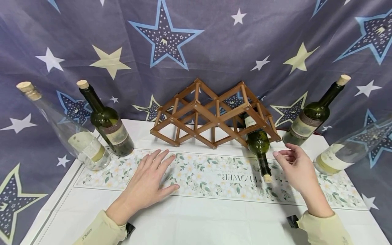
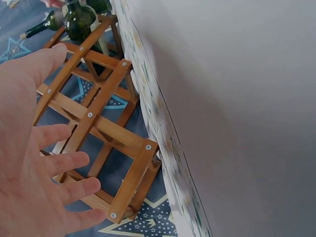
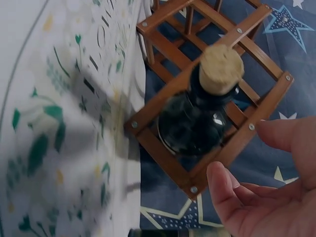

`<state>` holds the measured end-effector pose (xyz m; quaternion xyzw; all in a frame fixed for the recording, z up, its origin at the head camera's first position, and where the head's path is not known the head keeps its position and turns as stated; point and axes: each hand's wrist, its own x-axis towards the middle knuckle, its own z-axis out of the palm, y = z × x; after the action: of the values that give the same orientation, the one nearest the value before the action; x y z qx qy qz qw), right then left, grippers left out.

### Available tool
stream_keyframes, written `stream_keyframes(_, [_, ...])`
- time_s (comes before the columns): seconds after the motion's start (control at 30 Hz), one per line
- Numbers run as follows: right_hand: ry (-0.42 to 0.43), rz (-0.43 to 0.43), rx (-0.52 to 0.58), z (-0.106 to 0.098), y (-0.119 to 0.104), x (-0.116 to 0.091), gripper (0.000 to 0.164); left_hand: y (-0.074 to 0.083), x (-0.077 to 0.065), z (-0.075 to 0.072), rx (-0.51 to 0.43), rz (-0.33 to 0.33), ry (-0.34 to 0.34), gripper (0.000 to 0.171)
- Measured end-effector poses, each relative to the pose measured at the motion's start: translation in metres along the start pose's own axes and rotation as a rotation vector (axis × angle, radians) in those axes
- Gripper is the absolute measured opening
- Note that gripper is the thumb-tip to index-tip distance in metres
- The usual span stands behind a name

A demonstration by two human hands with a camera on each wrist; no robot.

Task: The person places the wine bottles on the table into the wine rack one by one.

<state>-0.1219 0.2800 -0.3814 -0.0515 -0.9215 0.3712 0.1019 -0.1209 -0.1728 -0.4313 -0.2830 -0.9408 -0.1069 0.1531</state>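
A brown wooden lattice wine rack (image 1: 218,124) stands at the back of the table. One dark green wine bottle (image 1: 258,141) lies in its right-hand lower cell, its corked neck (image 1: 264,163) pointing out towards me. Just right of that neck is my right hand (image 1: 298,170), thumb and fingers loosely bent and apart, holding nothing. In the right wrist view the cork (image 3: 221,70) faces the camera and the fingertips (image 3: 219,177) are close to the rack's corner. My left hand (image 1: 148,183) hovers over the floral runner in front of the rack's left end, fingers spread and empty.
On the left stand a clear corked bottle (image 1: 88,146) and a green corked bottle (image 1: 114,132). Another green bottle (image 1: 309,119) and a clear bottle (image 1: 333,158) stand on the right. A floral runner (image 1: 196,177) crosses the white table; a star-patterned cloth (image 1: 214,44) hangs behind.
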Motion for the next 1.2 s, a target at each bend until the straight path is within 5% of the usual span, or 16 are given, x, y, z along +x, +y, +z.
stream_keyframes(1.2, [0.304, 0.099, -0.161, -0.053, 0.039, -0.01, 0.066, 0.001, 0.001, 0.0, 0.006, 0.007, 0.003, 0.092])
